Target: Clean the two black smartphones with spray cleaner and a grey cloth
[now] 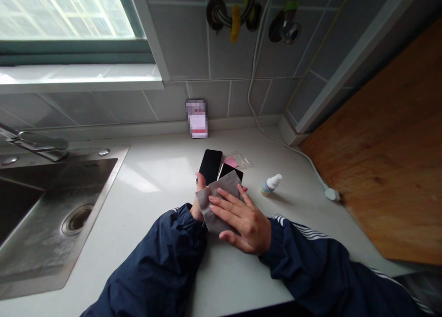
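My left hand (197, 202) grips the near end of a black phone (230, 170) that lies mostly under a grey cleaning cloth (217, 202); only the thumb and wrist show past the sleeve. My right hand (241, 218) lies on top of the cloth with its fingers stretched flat, pressing it onto the phone. A second black phone (210, 165) lies flat on the white counter (155, 183) just beyond, to the left.
A small white spray bottle (270, 184) lies to the right, a clear sleeve with a pink slip (234, 161) behind the phones. A steel sink (51, 215) with tap sits left. A white cable (293, 146) runs to a plug. A wooden surface (397, 146) stands right.
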### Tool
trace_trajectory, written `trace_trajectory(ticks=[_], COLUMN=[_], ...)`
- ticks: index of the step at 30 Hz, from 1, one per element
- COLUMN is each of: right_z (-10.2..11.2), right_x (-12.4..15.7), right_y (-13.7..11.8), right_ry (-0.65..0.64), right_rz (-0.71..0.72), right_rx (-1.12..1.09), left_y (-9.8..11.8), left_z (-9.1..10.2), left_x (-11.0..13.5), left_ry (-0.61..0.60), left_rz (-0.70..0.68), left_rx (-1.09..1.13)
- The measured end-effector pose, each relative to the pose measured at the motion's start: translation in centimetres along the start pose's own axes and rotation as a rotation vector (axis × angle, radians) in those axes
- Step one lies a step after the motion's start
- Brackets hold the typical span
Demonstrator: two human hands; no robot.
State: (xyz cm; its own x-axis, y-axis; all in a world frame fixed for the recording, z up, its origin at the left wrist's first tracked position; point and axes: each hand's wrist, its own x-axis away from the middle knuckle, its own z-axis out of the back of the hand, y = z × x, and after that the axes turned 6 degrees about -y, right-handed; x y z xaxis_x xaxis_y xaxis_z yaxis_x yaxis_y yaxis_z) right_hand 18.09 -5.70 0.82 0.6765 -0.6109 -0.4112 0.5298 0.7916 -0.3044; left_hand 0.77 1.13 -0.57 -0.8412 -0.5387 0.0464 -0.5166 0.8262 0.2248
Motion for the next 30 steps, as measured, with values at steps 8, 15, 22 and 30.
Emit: trace_trajectory(ticks=[8, 15, 22, 30], right_z=[0.3, 0.6, 0.3, 0.2], right_x=[-0.2, -0.4, -0.3, -0.2], right_y=[0.4, 0.7, 1.2, 1.5], right_ry=[0.001, 0.07, 0.12, 0.12], right_rz=[-0.149, -0.26, -0.311, -0.334], right_rx=[0.045, 0.083, 0.123, 0.123], left_y=[-0.4, -0.9, -1.0, -1.0], left_z=[-1.7, -1.9, -1.8, -2.1], left_x=[-0.6, -0.2, 0.0, -0.3], left_ry=[0.239, 0.238, 0.064, 0.121], left_rz=[-0.171, -0.022, -0.072, -0.119], left_rx=[-0.195, -0.256, -0.407, -0.309])
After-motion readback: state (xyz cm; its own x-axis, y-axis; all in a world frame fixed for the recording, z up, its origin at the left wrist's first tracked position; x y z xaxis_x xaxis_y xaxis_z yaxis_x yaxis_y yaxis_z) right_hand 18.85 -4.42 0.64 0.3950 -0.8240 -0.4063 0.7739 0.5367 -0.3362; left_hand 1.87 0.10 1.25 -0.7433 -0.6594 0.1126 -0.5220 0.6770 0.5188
